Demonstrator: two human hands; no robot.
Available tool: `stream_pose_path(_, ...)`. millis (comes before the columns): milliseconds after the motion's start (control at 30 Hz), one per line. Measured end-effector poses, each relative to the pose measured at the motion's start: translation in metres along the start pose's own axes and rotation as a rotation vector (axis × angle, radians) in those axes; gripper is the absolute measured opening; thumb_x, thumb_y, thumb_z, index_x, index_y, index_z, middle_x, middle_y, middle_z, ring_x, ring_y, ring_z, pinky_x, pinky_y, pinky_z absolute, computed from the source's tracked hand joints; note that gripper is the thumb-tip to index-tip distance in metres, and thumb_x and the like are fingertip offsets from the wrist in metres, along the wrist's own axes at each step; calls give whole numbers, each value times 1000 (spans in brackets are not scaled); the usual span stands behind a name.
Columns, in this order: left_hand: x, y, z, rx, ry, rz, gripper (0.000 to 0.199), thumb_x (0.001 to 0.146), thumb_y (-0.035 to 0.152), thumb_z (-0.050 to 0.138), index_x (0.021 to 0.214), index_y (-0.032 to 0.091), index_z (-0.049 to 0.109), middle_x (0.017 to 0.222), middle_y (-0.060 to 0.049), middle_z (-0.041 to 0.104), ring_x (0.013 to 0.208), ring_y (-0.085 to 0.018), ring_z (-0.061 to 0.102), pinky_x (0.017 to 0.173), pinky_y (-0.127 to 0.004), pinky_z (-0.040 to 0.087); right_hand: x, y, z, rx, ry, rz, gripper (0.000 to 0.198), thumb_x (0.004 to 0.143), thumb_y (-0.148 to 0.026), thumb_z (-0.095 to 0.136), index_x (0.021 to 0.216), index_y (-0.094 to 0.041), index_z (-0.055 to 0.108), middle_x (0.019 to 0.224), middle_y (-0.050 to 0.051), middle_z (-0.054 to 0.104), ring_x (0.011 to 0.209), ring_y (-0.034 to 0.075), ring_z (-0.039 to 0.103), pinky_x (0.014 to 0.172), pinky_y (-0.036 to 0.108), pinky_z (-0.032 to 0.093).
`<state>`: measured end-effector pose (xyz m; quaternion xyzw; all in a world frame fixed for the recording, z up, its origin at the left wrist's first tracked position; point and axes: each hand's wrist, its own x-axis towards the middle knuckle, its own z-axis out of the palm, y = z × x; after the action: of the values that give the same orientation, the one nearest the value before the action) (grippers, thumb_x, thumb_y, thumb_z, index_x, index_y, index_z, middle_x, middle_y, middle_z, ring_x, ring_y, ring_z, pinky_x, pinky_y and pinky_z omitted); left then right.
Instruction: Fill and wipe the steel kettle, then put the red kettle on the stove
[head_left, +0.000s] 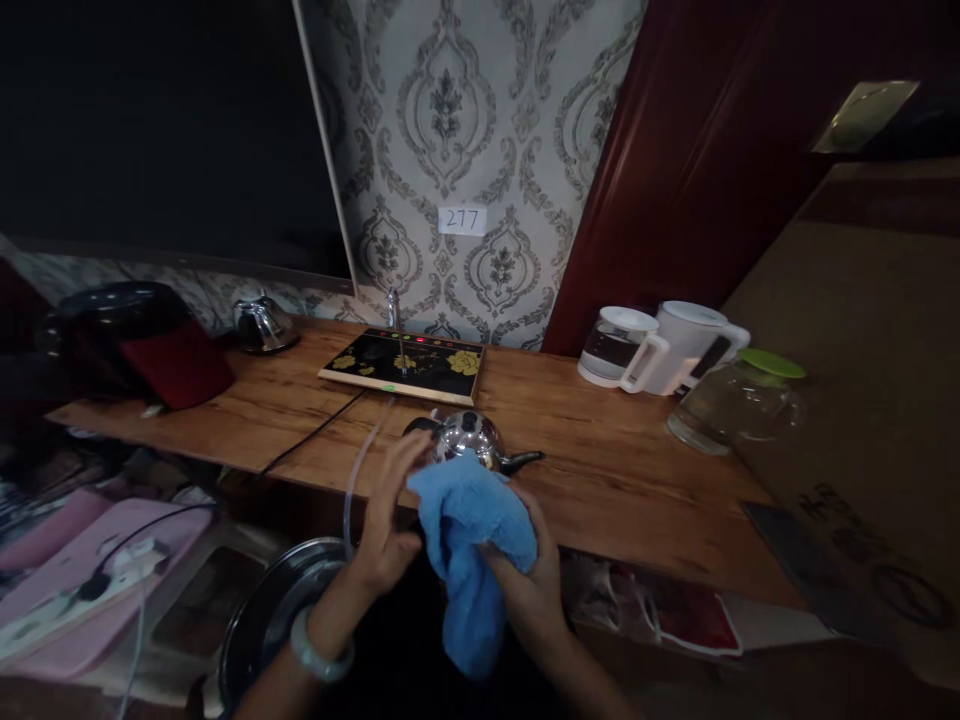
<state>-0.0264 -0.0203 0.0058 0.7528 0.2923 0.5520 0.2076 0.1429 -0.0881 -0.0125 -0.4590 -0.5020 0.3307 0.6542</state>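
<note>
A blue cloth [476, 515] hangs bunched in my right hand [536, 580], its lower end dangling past the table's front edge. My left hand [386, 520], with a pale bangle on the wrist, is open beside the cloth, thumb and fingers apart. Just beyond both hands a small shiny metal teapot [471, 432] with a black lid knob stands on the wooden table [600, 480]. The cloth hides the teapot's lower front. Dark parts stick out at its left and right; whether the cloth touches it I cannot tell.
Behind the teapot lies a black flowered tea stove panel [405, 365] with a thin tap. A metal kettle [264, 325] and a black-red appliance [142, 345] stand left. Right are white-lidded jugs [619, 345], a green-lidded glass pot [735, 400] and a cardboard box [855, 400]. A metal basin [259, 610] sits below.
</note>
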Motion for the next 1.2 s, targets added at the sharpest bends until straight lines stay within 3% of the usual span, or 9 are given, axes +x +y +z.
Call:
stream_pose_path(67,-20,12,5,-65,-112,-133,102,68,80,58,147,19,41,139,-19,52,131,-38,49,107,-50,43,-1,2,14,81,-37,54,57,75,-44,74,127,-26,58,127,7,63,115,29,60,102,45,48)
stream_pose_path(100,-27,15,9,-80,-104,-230,106,61,76,68,146,17,42,136,-19,55,127,-38,52,105,-50,45,0,2,21,134,-89,85,60,78,-48,72,131,-26,56,130,8,61,119,29,59,103,45,47)
stream_pose_path(233,-32,14,15,-139,143,-691,92,57,58,80,132,12,54,114,-16,69,104,-34,67,91,-45,55,10,-4,31,317,-386,154,69,89,-70,42,144,-29,44,141,6,55,131,27,52,106,45,45)
stream_pose_path(333,-19,5,0,-233,291,-876,72,55,55,80,111,12,65,94,-11,74,89,-30,70,82,-39,57,22,-7,18,172,-453,88,67,90,-66,47,146,-30,43,147,6,50,128,27,54,104,44,47)
stream_pose_path(500,7,-25,-34,-260,566,-880,59,53,51,80,99,15,69,90,-5,74,91,-27,69,85,-36,55,36,10,-15,-188,-129,-38,43,94,-47,50,130,-25,56,125,10,64,99,23,66,85,38,55)
stream_pose_path(633,31,-60,-42,-258,599,-841,57,52,47,80,98,15,69,91,-5,73,89,-25,68,86,-35,53,46,26,-28,-365,-54,-121,36,93,-43,52,121,-22,61,117,11,66,98,24,65,84,41,55)
stream_pose_path(833,58,-87,-34,-307,477,-828,53,42,44,83,84,14,69,76,-4,71,81,-24,67,78,-31,51,55,34,-33,-436,-69,-152,39,93,-42,51,126,-22,59,118,11,65,95,23,64,82,40,55)
stream_pose_path(1033,46,-74,-36,-351,314,-913,51,43,48,82,79,14,68,65,-3,69,66,-22,66,64,-30,51,80,48,-49,-417,-26,-143,40,92,-45,52,122,-22,61,115,11,67,94,23,64,83,42,54)
stream_pose_path(1200,24,-56,-27,-422,157,-908,49,57,47,81,93,16,71,79,-7,75,77,-25,71,73,-33,55,111,64,-62,-368,12,-142,42,89,-49,54,118,-20,64,112,11,67,96,24,64,84,42,53)
